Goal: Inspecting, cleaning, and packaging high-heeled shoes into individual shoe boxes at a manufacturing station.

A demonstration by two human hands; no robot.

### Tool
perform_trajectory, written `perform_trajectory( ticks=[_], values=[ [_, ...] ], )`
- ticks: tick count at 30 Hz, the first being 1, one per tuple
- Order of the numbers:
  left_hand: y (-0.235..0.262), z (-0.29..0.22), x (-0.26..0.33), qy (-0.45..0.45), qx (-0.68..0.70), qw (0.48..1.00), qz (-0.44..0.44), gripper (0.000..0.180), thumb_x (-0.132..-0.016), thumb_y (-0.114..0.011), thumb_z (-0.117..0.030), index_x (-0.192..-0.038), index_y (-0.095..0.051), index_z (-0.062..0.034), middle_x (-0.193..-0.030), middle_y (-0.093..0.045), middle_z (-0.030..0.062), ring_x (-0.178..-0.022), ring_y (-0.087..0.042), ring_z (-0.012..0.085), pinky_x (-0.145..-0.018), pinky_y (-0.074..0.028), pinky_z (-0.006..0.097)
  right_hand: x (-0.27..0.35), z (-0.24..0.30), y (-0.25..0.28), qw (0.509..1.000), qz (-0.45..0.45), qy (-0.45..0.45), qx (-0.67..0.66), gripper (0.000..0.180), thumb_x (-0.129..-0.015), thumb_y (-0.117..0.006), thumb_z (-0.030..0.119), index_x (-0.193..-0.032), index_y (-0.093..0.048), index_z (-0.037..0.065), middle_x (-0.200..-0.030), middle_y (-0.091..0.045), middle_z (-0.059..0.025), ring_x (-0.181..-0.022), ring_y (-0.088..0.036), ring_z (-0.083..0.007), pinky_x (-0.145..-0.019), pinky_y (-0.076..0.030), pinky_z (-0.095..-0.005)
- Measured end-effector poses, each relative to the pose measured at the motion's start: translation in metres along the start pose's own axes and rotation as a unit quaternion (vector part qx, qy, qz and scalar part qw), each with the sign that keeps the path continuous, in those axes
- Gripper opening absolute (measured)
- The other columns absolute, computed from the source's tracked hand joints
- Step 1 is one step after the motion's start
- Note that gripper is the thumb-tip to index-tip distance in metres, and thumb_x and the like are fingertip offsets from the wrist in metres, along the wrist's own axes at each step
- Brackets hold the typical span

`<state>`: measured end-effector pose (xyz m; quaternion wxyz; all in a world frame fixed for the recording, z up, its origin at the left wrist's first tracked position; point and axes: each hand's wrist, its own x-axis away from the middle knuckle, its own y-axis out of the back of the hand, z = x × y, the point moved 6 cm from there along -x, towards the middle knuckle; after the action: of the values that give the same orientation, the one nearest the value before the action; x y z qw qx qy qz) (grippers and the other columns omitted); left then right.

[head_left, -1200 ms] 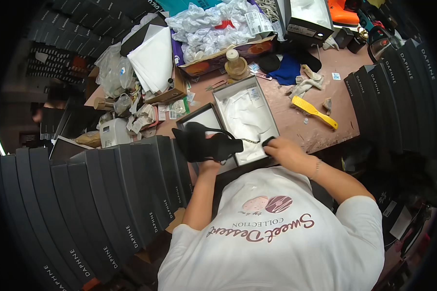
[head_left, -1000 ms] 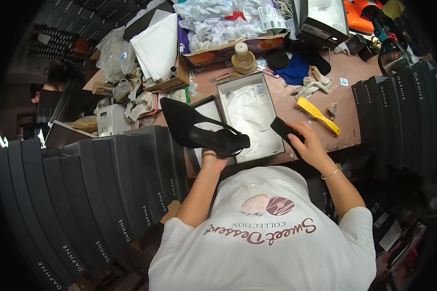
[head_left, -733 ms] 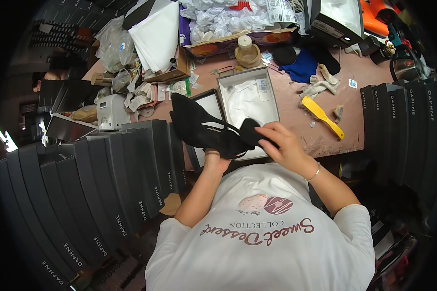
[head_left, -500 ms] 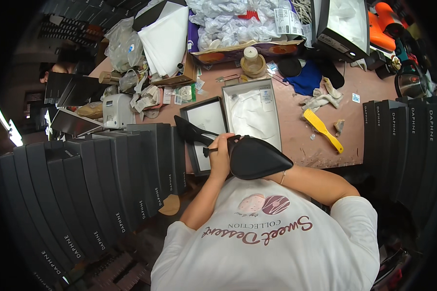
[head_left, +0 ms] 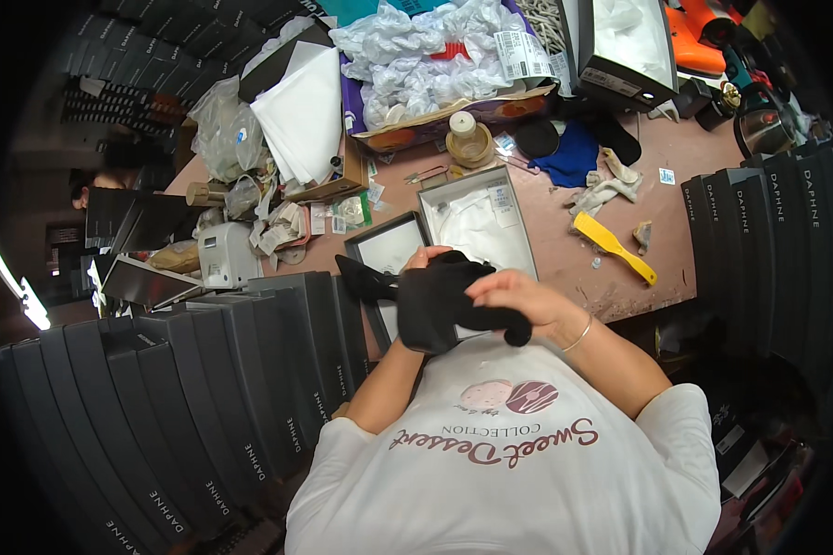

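In front of my chest, my left hand [head_left: 423,258] grips a black pointed shoe [head_left: 366,280]. Its fingers curl round the far side, mostly hidden by black material. A soft black cloth [head_left: 467,282] is bunched over the shoe, with a rolled end hanging to the right. My right hand [head_left: 532,301] has its fingers closed on the cloth's right side. Behind the hands lie a grey shoebox [head_left: 525,231] lined with white tissue and, left of it, a dark lid [head_left: 389,242] with a white inside, partly covered by the shoe.
Dark shoeboxes [head_left: 194,388] stand in a long row at left, more boxes [head_left: 759,222] at right. On the pink table lie a yellow long-handled tool [head_left: 614,248], pale gloves [head_left: 606,192] and a blue cloth [head_left: 572,162]. A jar [head_left: 470,143] stands before a carton [head_left: 444,132] of crumpled paper.
The large black shoe toe at my right forearm is now covered or turned from sight by black cloth. My right hand has come into view on the cloth. The view has shifted slightly.
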<state>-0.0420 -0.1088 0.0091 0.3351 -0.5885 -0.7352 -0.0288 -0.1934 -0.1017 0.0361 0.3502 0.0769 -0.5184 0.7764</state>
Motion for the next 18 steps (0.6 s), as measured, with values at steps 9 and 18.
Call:
perform_trajectory(
  ticks=[9,18],
  values=[
    [-0.010,0.059,-0.007,0.163,0.210,0.941,0.209,0.041,-0.098,-0.039,-0.035,-0.094,-0.064,-0.0030,-0.084,-0.067,0.0191,-0.072,-0.066,0.0413,-0.069,-0.055,0.049,0.056,0.006,0.162,0.887,-0.335,0.217,0.231,0.024,-0.090,-0.058,0.007,-0.111,-0.062,-0.004,-0.097,-0.065,-0.0029,-0.085,-0.058,-0.0073,-0.077,-0.047,-0.0214],
    [-0.006,0.086,-0.006,0.208,0.133,0.956,0.158,0.045,-0.100,-0.039,-0.037,-0.095,-0.060,0.0026,-0.088,-0.067,0.0172,-0.077,-0.067,0.0239,-0.072,-0.057,0.036,0.073,0.025,0.096,0.851,-0.296,0.350,0.258,0.022,-0.087,-0.055,0.001,-0.107,-0.059,-0.006,-0.098,-0.059,-0.0055,-0.086,-0.055,-0.0084,-0.079,-0.045,-0.0228]
  ],
)
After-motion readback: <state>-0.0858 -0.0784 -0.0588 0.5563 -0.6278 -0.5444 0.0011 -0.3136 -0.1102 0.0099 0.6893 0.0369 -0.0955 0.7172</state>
